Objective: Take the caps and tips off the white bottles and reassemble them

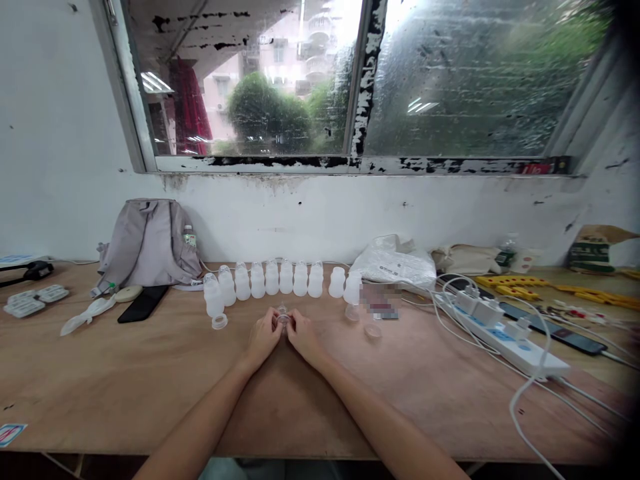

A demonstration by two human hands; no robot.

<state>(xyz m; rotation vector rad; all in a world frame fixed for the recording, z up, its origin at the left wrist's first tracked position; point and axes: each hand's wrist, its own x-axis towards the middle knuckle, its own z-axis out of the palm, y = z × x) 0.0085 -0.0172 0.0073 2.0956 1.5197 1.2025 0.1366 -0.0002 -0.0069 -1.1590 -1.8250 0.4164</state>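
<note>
Between the left fingers (pixel 273 319) and right fingers (pixel 295 319), clamped on its sides, sits a clear ringed piece (pixel 283 313).

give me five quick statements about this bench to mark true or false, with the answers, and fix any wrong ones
1. The left hand and right hand both have their fingers on one clear plastic piece. True.
2. The frosted baby bottles behind the hands lie on their sides. False: they stand upright.
3. A translucent ring lies in front of the leftmost bottle. True.
4. The backpack is to the right of the bottles. False: it is to their left.
5. The white power strip has plugs in it. True.
</note>
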